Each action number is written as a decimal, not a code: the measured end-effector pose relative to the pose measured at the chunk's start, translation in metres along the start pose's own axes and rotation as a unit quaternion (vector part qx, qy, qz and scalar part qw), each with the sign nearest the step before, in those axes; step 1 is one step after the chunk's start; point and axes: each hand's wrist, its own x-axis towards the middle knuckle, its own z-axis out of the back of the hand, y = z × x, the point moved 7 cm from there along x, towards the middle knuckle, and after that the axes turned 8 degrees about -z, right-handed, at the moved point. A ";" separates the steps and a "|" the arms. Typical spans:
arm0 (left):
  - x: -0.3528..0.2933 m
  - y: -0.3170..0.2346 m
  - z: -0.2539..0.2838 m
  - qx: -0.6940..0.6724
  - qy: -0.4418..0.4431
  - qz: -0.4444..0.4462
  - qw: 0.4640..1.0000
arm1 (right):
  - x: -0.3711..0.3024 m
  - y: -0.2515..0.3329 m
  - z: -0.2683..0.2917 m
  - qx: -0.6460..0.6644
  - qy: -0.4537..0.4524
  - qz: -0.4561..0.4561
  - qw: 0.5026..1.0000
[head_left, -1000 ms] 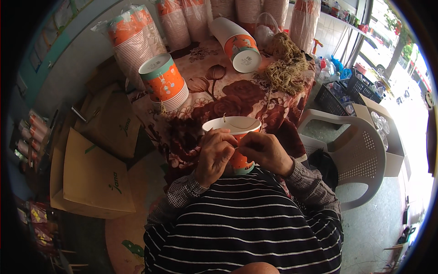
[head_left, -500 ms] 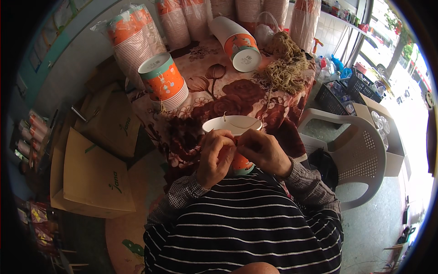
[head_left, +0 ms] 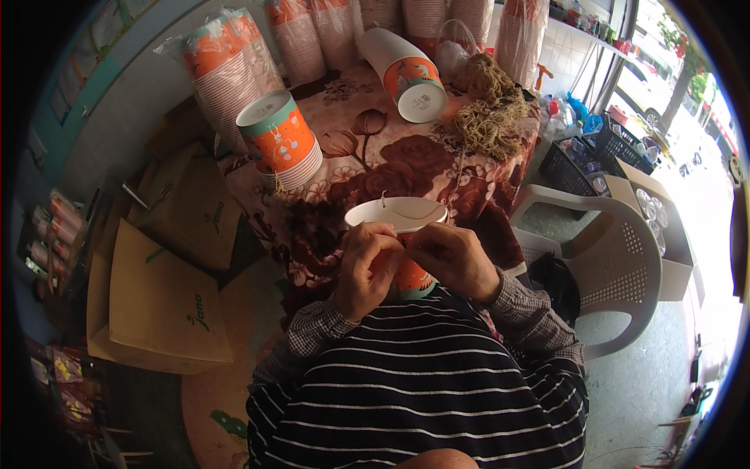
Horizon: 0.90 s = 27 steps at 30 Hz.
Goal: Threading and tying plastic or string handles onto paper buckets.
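Note:
An orange and teal paper bucket (head_left: 416, 273) stands upright close to my lap, its white mouth facing up. A thin string (head_left: 406, 214) comes through the far side of its rim and droops across the inside toward my right hand. My left hand (head_left: 369, 262) is closed in a pinch at the near rim; what lies between its fingertips is hidden. Beside it, almost touching, my right hand (head_left: 453, 256) pinches with thumb and forefinger, apparently on the string's end. Both hands cover much of the bucket's front.
On the flowered tablecloth (head_left: 422, 160) are an upside-down bucket stack (head_left: 281, 141), a tipped stack (head_left: 402, 74) and a tangle of twine (head_left: 492, 109). Wrapped stacks (head_left: 234, 78) line the back. Cardboard boxes (head_left: 164, 297) stand left, a plastic chair (head_left: 625, 258) right.
The string inside the bucket sags in a slightly deeper curve. My hands keep nearly the same place and pinch.

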 end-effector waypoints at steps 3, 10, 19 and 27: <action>-0.001 0.000 -0.001 0.017 0.017 -0.011 1.000 | 0.000 -0.003 0.000 -0.010 0.002 0.003 1.000; 0.002 0.006 0.008 0.028 0.007 0.025 0.999 | 0.008 -0.009 0.036 -0.057 -0.103 -0.009 0.993; 0.003 0.016 0.019 0.022 -0.014 0.059 0.998 | 0.012 -0.043 0.002 0.167 0.065 -0.098 0.979; 0.014 -0.008 0.024 0.056 0.008 0.014 0.998 | -0.004 0.010 -0.002 0.040 0.005 0.012 0.999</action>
